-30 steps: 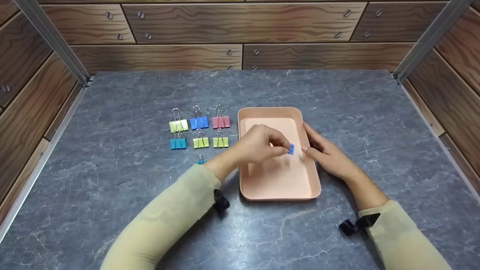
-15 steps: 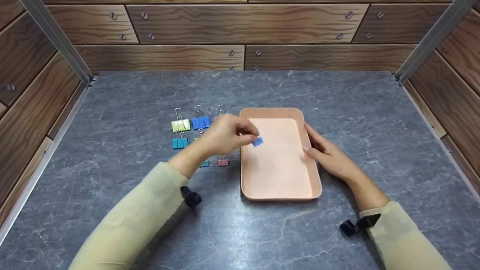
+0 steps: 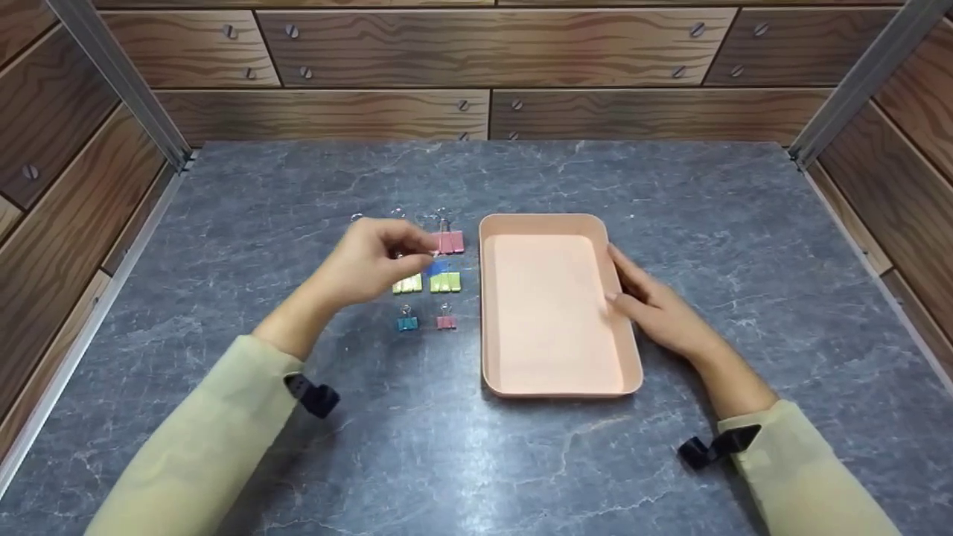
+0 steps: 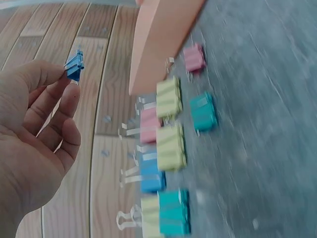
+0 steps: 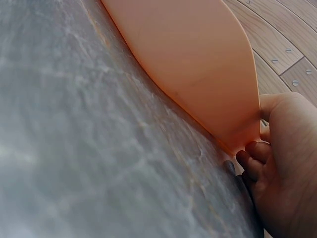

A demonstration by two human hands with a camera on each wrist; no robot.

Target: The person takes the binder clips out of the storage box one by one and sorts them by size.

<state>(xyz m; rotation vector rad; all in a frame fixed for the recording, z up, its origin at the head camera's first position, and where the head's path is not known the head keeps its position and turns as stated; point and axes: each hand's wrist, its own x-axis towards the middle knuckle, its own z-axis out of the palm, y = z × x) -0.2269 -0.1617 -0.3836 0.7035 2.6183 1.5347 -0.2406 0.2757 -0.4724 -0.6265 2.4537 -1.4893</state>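
My left hand [image 3: 365, 260] pinches a small blue binder clip [image 4: 75, 66] between thumb and fingertips, raised over the rows of clips left of the tray. In the head view this hand covers part of those rows. Below its fingers lie a large pink binder clip [image 3: 450, 242] and two yellow-green ones, the right one [image 3: 445, 282] nearest the tray. A small teal clip [image 3: 407, 324] and a small pink clip [image 3: 446, 322] form the front row. My right hand [image 3: 663, 313] holds the right wall of the pink tray [image 3: 562, 313], thumb over the rim, fingers along the outside.
In the left wrist view, a larger blue clip [image 4: 151, 173], a teal clip [image 4: 173, 213] and a yellow clip [image 4: 149, 218] stand in the rows. Wood-patterned panels [image 3: 372, 115] border the grey marbled table [image 3: 551, 476] at the back and sides.
My left hand has moved left from above the tray to over the clips, carrying the small blue clip. The right hand keeps its hold on the tray.
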